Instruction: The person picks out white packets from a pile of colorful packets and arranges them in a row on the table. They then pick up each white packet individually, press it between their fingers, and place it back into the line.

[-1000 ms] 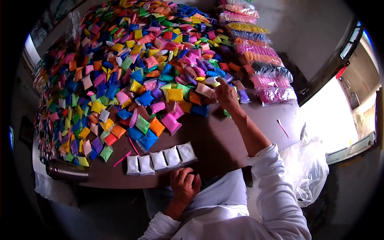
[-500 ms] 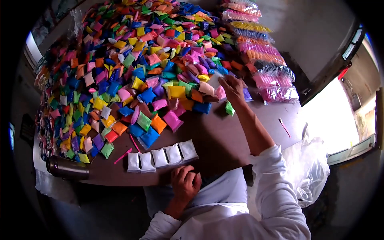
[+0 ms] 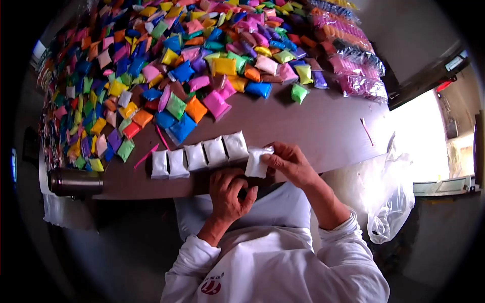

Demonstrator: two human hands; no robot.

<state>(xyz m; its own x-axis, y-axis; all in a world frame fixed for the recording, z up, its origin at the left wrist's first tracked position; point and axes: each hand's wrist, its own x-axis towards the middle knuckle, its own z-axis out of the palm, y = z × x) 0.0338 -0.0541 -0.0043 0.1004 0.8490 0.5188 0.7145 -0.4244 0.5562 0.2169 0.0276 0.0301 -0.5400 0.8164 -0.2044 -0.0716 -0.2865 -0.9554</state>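
Observation:
My right hand [image 3: 292, 164] pinches a small white packet [image 3: 257, 162] between thumb and fingers, just past the right end of a row. That row is several matching white packets [image 3: 196, 156], lying side by side near the table's front edge. Below the row, my left hand [image 3: 230, 194] rests at the table edge with its fingers curled in; nothing shows in them. Two thin pink plastic sticks lie by the row's left end, the nearer one [image 3: 146, 156] flat on the table.
A big heap of colourful packets [image 3: 184, 70] covers the table's far and left side. Bundled packets in clear wrap [image 3: 361, 88] line the back right. A dark metal cylinder [image 3: 76, 182] lies at the front left. A clear plastic bag [image 3: 391, 202] hangs at the right edge.
My right hand has come back from the heap's right edge to the row, now with a white packet in it. The view has tilted down; my left hand stays by the table edge.

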